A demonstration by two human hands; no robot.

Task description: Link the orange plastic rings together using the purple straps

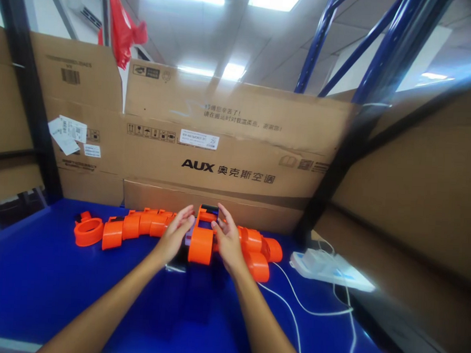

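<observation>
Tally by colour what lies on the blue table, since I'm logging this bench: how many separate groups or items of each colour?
Orange: 3, namely the ring, the left row of parts and the cluster that both hands touch.
White: 2, namely the flat device and the cable.
Total: 5
</observation>
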